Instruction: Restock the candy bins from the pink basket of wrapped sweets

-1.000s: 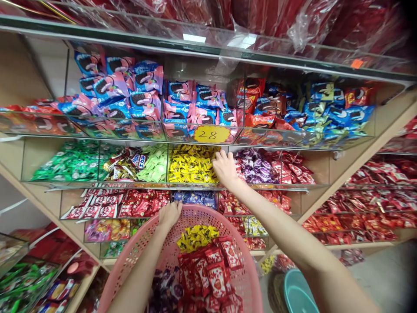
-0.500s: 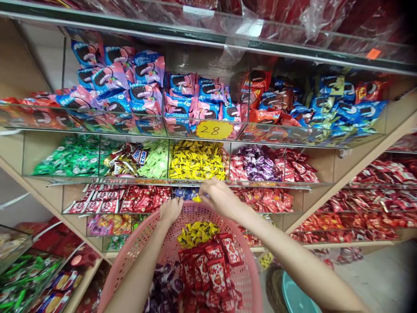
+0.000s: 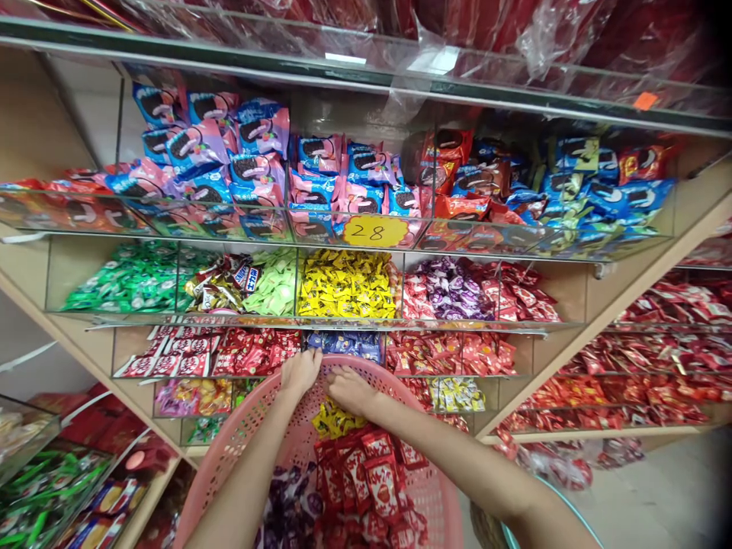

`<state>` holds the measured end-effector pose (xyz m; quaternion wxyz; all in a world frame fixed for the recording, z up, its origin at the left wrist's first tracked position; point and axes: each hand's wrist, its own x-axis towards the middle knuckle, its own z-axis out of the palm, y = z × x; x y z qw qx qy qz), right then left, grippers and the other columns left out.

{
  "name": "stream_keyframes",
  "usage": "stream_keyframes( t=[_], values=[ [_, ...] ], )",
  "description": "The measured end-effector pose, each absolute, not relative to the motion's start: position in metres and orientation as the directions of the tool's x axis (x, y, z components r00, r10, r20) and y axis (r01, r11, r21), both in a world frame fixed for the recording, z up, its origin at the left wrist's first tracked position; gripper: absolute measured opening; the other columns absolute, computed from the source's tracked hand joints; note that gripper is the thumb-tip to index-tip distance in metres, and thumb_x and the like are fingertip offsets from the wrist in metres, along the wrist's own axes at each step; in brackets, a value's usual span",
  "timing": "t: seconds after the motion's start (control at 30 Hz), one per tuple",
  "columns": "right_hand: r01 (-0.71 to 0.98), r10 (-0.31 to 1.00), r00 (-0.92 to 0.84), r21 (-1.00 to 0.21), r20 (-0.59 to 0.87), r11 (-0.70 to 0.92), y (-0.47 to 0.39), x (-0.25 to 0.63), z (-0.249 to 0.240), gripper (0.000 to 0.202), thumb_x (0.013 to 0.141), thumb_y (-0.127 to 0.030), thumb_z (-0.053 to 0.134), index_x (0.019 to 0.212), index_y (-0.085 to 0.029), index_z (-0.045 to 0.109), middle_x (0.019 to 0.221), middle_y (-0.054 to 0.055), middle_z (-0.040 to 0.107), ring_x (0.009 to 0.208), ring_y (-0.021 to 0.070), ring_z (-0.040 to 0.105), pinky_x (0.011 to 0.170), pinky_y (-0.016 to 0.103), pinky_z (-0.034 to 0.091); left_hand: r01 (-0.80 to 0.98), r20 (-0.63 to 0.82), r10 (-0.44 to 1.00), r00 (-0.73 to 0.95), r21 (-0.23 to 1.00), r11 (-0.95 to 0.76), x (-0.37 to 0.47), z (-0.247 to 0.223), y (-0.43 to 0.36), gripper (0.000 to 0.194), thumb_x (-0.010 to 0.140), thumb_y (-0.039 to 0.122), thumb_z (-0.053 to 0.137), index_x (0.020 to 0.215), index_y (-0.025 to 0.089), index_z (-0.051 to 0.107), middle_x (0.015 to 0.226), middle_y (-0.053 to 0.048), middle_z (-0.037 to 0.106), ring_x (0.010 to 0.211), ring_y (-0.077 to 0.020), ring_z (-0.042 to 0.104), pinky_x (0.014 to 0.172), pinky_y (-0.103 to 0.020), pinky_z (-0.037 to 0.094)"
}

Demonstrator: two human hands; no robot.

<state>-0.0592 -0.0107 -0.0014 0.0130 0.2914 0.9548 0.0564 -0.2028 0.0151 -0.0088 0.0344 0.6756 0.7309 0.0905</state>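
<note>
My left hand is closed around the far rim of a pink perforated plastic basket. Inside the basket, my right hand hovers palm down just above a small heap of yellow-wrapped candies, its fingers curled. Whatever those fingers hold, if anything, is hidden beneath them. Nearer to me in the same basket lie red-wrapped candies and dark purple-wrapped candies. Straight ahead, a glass-fronted shelf compartment holds a pile of yellow candies of similar look.
Blue and pink cookie packs fill the upper shelf, above a yellow price tag marked 28. Green candies and purple candies flank the yellow pile. Glass shelf edges jut out above the basket. A teal tub stands on the floor at right.
My right hand has moved down from the basket's far rim, where it pinched a yellow candy, into the basket over the yellow heap. My left hand keeps its grip on the rim.
</note>
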Motion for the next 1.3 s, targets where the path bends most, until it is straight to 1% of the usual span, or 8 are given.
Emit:
stream_keyframes(
  t=[0.13,0.3,0.47,0.6,0.73,0.9,1.07,1.3],
  values=[
    [0.537,0.539,-0.842,0.141,0.022,0.832,-0.010,-0.058,-0.012,0.016,0.081,-0.014,0.044,0.084,-0.015,0.061,0.087,0.008,0.062,0.097,0.0214,0.050,0.086,0.036,0.037,0.980,0.061,0.993,-0.098,0.179,0.086,-0.202,-0.007,0.015,0.059,0.085,0.049,0.011,0.095,0.022,0.062,0.088,-0.010,0.066,0.084,-0.0234,0.061,0.071,-0.032,0.042],
    [0.534,0.537,-0.843,0.079,-0.014,0.842,-0.016,-0.053,-0.001,0.016,0.077,-0.023,0.053,0.088,-0.014,0.060,0.092,0.008,0.061,0.096,0.0221,0.050,0.084,0.035,0.039,0.981,0.067,0.993,-0.093,0.179,0.080,-0.202,-0.008,0.014,0.059,0.085,0.049,0.011,0.096,0.022,0.062,0.088,-0.010,0.066,0.084,-0.0239,0.061,0.071,-0.033,0.043],
    [0.523,0.519,-0.850,0.023,0.090,0.852,-0.026,-0.046,0.040,0.017,0.081,-0.028,0.049,0.085,-0.015,0.060,0.090,0.007,0.060,0.090,0.0194,0.050,0.082,0.031,0.037,0.981,0.079,0.993,-0.089,0.178,0.073,-0.203,-0.010,0.015,0.057,0.085,0.049,0.012,0.097,0.023,0.062,0.089,-0.010,0.066,0.083,-0.0239,0.061,0.071,-0.034,0.043],
    [0.506,0.486,-0.843,0.034,0.232,0.862,-0.027,-0.034,0.091,0.023,0.085,-0.031,0.041,0.084,-0.016,0.059,0.085,0.006,0.058,0.082,0.0164,0.048,0.075,0.029,0.035,0.984,0.093,0.993,-0.066,0.170,0.050,-0.204,-0.011,0.015,0.057,0.086,0.047,0.012,0.097,0.022,0.061,0.089,-0.010,0.066,0.083,-0.0236,0.061,0.072,-0.034,0.042],
    [0.620,0.566,-0.750,0.065,0.343,0.782,-0.004,-0.013,0.134,0.024,0.087,-0.028,0.038,0.081,-0.015,0.057,0.081,0.005,0.056,0.081,0.0155,0.046,0.075,0.028,0.032,0.984,0.096,0.993,-0.071,0.171,0.054,-0.204,-0.011,0.015,0.057,0.085,0.048,0.012,0.095,0.021,0.062,0.087,-0.011,0.066,0.082,-0.0243,0.061,0.072,-0.034,0.043],
    [0.841,0.736,-0.532,0.157,0.418,0.519,0.033,0.001,0.155,0.019,0.084,-0.028,0.044,0.093,-0.014,0.052,0.091,0.009,0.057,0.086,0.0198,0.047,0.075,0.029,0.033,0.982,0.107,0.991,-0.078,0.183,0.057,-0.204,-0.012,0.015,0.057,0.085,0.048,0.012,0.092,0.021,0.062,0.084,-0.010,0.066,0.080,-0.0255,0.061,0.069,-0.035,0.043],
    [0.883,0.806,-0.469,0.220,0.361,0.415,0.049,-0.007,0.152,0.033,0.080,-0.033,0.049,0.106,-0.014,0.044,0.097,0.012,0.059,0.095,0.0254,0.047,0.076,0.033,0.035,0.983,0.121,0.990,-0.074,0.178,0.051,-0.205,-0.013,0.016,0.057,0.085,0.048,0.012,0.092,0.021,0.062,0.083,-0.010,0.067,0.079,-0.0250,0.062,0.069,-0.035,0.043],
    [0.903,0.854,-0.430,0.149,0.293,0.403,0.059,-0.008,0.153,0.040,0.077,-0.033,0.053,0.110,-0.013,0.041,0.090,0.012,0.062,0.091,0.0263,0.051,0.072,0.031,0.037,0.982,0.098,0.992,-0.080,0.179,0.062,-0.205,-0.012,0.015,0.059,0.085,0.049,0.011,0.092,0.021,0.062,0.084,-0.010,0.066,0.081,-0.0245,0.061,0.069,-0.034,0.043]
  ],
)
